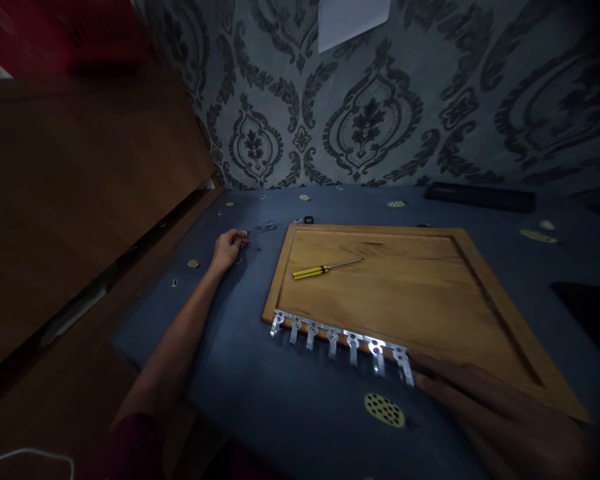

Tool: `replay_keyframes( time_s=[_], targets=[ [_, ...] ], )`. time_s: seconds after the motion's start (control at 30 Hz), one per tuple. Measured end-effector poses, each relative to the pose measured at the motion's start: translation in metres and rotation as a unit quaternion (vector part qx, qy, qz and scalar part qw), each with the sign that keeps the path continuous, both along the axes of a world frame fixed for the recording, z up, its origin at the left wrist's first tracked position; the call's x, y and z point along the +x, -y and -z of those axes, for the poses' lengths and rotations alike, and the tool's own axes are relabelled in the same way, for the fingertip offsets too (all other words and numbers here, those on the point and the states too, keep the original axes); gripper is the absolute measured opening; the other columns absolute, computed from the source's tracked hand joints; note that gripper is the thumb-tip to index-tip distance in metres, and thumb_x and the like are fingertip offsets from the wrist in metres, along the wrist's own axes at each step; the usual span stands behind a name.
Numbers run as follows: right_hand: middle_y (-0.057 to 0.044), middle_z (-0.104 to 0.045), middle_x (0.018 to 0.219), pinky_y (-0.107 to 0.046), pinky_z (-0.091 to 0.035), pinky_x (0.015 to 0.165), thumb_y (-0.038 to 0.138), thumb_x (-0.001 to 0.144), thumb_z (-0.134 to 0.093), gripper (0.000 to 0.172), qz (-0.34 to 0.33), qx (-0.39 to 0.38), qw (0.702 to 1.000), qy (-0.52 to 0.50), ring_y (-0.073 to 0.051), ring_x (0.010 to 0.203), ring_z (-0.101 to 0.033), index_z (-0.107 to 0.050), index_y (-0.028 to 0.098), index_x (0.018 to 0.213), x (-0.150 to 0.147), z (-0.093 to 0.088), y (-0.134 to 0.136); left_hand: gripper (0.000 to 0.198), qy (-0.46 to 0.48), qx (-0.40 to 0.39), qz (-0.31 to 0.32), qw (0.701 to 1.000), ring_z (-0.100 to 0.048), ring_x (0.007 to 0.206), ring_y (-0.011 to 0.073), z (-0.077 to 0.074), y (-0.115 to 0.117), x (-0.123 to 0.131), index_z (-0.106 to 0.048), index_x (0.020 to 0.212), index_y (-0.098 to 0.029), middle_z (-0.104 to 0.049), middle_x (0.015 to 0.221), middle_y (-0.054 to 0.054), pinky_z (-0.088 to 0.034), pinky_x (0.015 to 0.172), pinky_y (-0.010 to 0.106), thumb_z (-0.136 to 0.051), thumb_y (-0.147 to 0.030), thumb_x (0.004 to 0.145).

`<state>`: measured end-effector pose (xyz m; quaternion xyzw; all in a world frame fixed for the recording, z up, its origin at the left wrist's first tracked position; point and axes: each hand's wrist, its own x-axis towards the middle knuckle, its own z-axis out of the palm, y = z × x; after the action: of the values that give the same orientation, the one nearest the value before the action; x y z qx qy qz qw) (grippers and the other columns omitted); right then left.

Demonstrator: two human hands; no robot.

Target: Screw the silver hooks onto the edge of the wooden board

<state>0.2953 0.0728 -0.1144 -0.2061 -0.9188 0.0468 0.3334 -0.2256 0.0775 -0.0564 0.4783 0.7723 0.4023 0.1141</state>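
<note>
A metal hook rail (353,339) with several hooks lies along the near edge of a framed wooden board (410,280), its hooks hanging over that edge. My right hand (510,413) is at the rail's right end, with the fingers closed about it. On the cloth left of the board, my left hand (227,248) has its fingers bent together among small metal pieces (266,227). Whatever is at those fingertips is too small to make out. A screwdriver (310,272) with a yellow and black handle rests on the board, its tip pointing right.
A blue patterned cloth (260,380) covers the surface below the board. A dark long case (480,197) lies by the wall at the back right. A small black square item (309,219) sits behind the board. Wooden furniture (80,180) stands at the left.
</note>
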Motion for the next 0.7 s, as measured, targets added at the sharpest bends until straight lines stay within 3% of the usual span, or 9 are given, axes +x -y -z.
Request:
replay_keyframes(
  time_s=[0.1,0.2,0.3,0.5,0.7],
  targets=[
    [-0.005,-0.070,0.136,-0.050,-0.068,0.081,0.010,0.093,-0.049,0.076,-0.025,0.025,0.999,0.026,-0.030,0.114,-0.074,-0.036,0.048,0.157,0.001,-0.002,-0.002,0.037,-0.004,0.007,-0.020,1.000,-0.066,0.110,0.0237,-0.001,0.002,-0.008,-0.061,0.129,-0.016,-0.064,0.128,0.011,-0.059,0.093,0.045,-0.064,-0.038,0.099],
    [-0.007,-0.071,0.135,-0.052,-0.069,0.078,0.009,0.093,-0.048,0.082,-0.025,0.033,0.999,0.035,-0.031,0.111,-0.075,-0.026,0.049,0.161,0.000,-0.003,-0.002,0.037,-0.008,0.000,-0.031,0.999,-0.067,0.109,0.0235,0.000,0.002,-0.012,-0.061,0.129,-0.016,-0.064,0.128,0.011,-0.059,0.092,0.045,-0.064,-0.038,0.099],
    [-0.006,-0.070,0.136,-0.051,-0.069,0.079,0.010,0.092,-0.049,0.081,-0.024,0.025,0.999,0.031,-0.031,0.111,-0.075,-0.029,0.049,0.160,0.000,-0.003,-0.002,0.037,-0.023,-0.017,-0.036,0.999,-0.067,0.109,0.0234,0.000,0.001,-0.012,-0.061,0.129,-0.016,-0.064,0.128,0.011,-0.059,0.092,0.044,-0.064,-0.038,0.099],
    [-0.004,-0.071,0.135,-0.046,-0.069,0.082,0.011,0.091,-0.049,0.062,-0.016,0.005,1.000,0.018,-0.030,0.113,-0.074,-0.060,0.044,0.143,0.003,0.001,-0.004,0.037,-0.090,-0.061,-0.028,0.994,-0.066,0.110,0.0240,-0.005,0.006,-0.005,-0.062,0.128,-0.016,-0.064,0.128,0.011,-0.059,0.093,0.045,-0.064,-0.038,0.099],
    [-0.002,-0.070,0.137,-0.049,-0.068,0.081,0.017,0.093,-0.046,0.063,-0.027,0.019,0.999,0.010,-0.030,0.111,-0.075,-0.052,0.044,0.149,0.003,0.004,-0.004,0.036,-0.165,-0.114,-0.017,0.980,-0.066,0.112,0.0241,-0.011,0.013,0.005,-0.062,0.129,-0.016,-0.064,0.129,0.011,-0.058,0.095,0.046,-0.064,-0.038,0.099]
  ],
)
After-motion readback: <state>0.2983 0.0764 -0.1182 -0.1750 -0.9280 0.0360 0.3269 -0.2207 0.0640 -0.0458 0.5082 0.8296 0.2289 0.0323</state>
